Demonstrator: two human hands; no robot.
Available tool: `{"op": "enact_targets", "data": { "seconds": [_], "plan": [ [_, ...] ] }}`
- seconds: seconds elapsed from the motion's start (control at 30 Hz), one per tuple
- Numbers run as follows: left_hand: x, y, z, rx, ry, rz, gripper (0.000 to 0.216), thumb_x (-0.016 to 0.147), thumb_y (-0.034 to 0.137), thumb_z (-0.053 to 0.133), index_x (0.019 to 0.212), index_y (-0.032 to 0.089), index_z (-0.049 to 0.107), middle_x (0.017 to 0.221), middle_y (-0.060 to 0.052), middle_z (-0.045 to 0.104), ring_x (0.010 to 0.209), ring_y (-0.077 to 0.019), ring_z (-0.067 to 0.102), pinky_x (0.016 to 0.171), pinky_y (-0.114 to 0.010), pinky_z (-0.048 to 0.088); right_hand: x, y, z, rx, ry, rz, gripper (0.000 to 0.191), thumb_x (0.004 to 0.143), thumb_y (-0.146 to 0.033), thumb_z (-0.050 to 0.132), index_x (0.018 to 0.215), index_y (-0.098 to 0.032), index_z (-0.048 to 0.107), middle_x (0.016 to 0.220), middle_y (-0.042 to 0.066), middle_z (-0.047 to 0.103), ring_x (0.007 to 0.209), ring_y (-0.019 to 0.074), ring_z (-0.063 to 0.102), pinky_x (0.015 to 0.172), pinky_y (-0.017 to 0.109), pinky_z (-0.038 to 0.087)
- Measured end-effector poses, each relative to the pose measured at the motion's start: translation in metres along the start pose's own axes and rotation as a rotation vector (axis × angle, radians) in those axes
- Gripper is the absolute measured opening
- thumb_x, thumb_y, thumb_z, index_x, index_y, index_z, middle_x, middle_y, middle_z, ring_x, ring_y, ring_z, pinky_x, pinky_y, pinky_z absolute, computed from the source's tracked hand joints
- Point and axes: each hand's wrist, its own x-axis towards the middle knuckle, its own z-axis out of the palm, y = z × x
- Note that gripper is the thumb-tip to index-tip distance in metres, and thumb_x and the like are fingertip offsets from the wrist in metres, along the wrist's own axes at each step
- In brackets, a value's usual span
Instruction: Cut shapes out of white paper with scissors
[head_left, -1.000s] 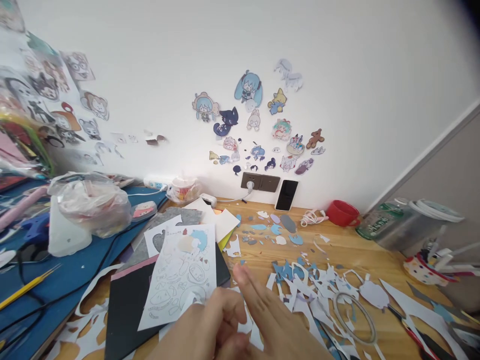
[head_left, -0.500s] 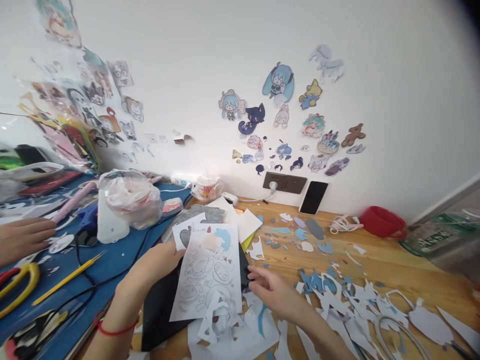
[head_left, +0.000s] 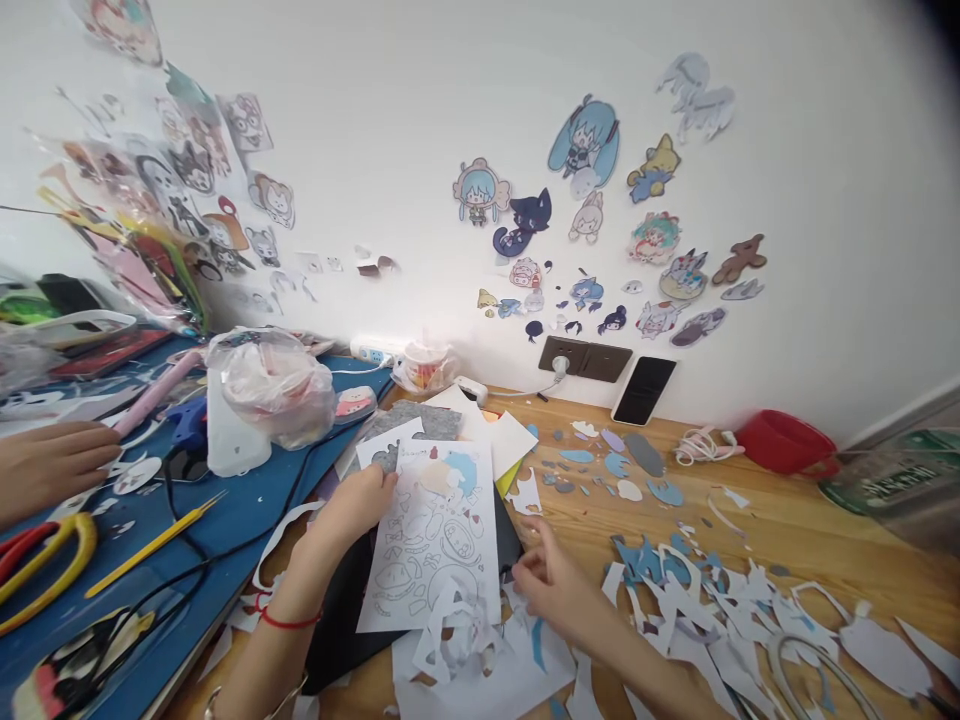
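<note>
at bottom centre, white scraps point(head_left: 457, 640) overlap the lower end of the printed sheet point(head_left: 405, 550), which lies partly over a black board point(head_left: 337, 640). right of it, right hand point(head_left: 551, 575) is by the board's edge, fingers part-curled, can't tell if pinching; left hand point(head_left: 367, 500), fingers close together, is at the sheet's upper left edge, hold hidden. step looks like handling the sheet; shifting it would call for a sure edge grip, scraps off first, clear of the blue cutout point(head_left: 577, 456) beyond, right of centre.
</note>
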Motion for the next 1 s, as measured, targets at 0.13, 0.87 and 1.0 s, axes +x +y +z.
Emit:
{"op": "enact_targets", "data": {
  "seconds": [0.13,0.87,1.0],
  "plan": [
    [0.004,-0.001,0.004,0.029,0.023,0.013,0.028,0.090,0.036,0.048,0.105,0.013,0.055,0.095,-0.006,0.061,0.079,-0.0157,0.061,0.070,-0.034,0.052,-0.008,0.023,0.009,0.052,-0.003,-0.032,0.059,0.074,-0.030,0.053,0.125,-0.018,0.025,0.075,-0.001,0.057,0.073,0.0191,0.061,0.055,0.028,0.050],
    [0.001,0.001,-0.006,-0.109,0.095,0.081,0.028,0.091,0.038,0.044,0.100,0.013,0.055,0.086,-0.003,0.060,0.071,-0.0136,0.059,0.067,-0.032,0.049,0.002,0.015,0.034,0.401,0.215,-0.222,0.032,0.072,-0.028,0.061,0.095,-0.022,0.040,0.073,-0.004,0.060,0.053,0.0125,0.058,0.054,0.028,0.049],
    [-0.001,0.000,-0.008,-0.214,0.075,0.097,0.029,0.093,0.033,0.030,0.099,0.013,0.050,0.077,-0.003,0.057,0.064,-0.0143,0.058,0.057,-0.028,0.048,0.009,0.010,0.035,0.423,0.244,-0.221,0.032,0.069,-0.030,0.064,0.091,-0.021,0.041,0.074,-0.003,0.059,0.057,0.0126,0.058,0.056,0.028,0.051]
  ]
}}
